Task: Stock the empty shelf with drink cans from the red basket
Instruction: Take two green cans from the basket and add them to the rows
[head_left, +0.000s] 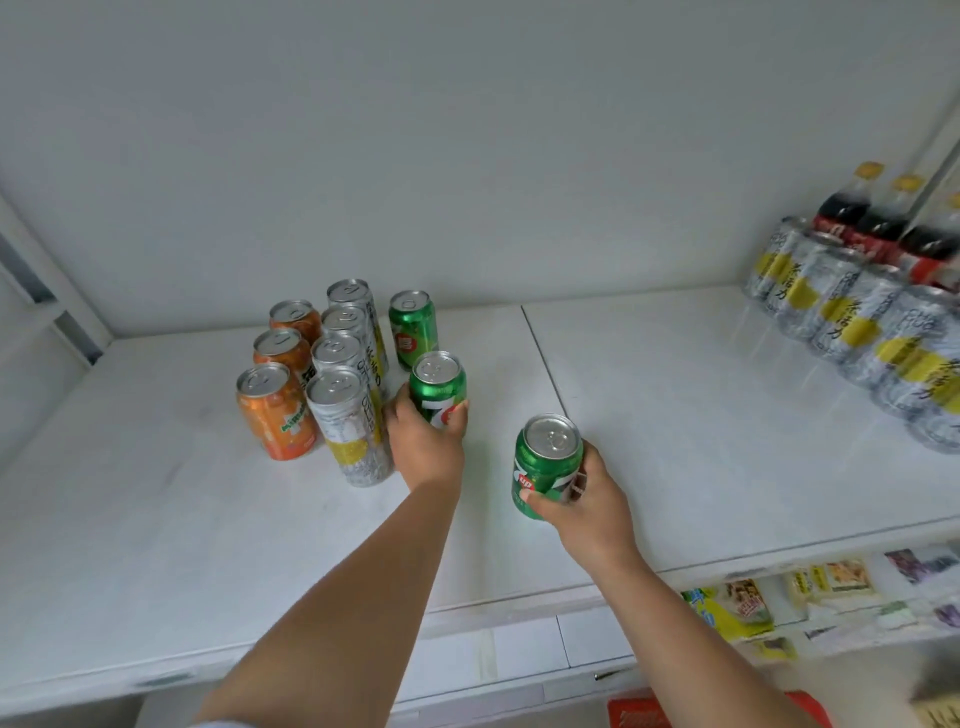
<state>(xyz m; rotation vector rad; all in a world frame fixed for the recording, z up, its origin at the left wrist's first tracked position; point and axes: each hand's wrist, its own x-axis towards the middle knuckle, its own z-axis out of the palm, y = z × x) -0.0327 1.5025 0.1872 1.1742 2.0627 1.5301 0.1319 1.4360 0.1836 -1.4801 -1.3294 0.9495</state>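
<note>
On the white shelf (675, 415) stand three orange cans (275, 415) in a column at the left, then several tall white-and-yellow cans (350, 426), then one green can (414, 327) at the back. My left hand (423, 441) grips a second green can (438, 389) that stands in front of that one, beside the white cans. My right hand (587, 499) holds a third green can (545, 462) upright over the shelf's middle, nearer the front edge. A corner of the red basket (639, 712) shows at the bottom, below the shelf.
At the shelf's right end stand several white-and-yellow cans (852, 322) with dark cola bottles (878, 223) behind them. A seam (545, 364) splits the shelf board. Packaged goods (748, 608) lie on the lower shelf at the right.
</note>
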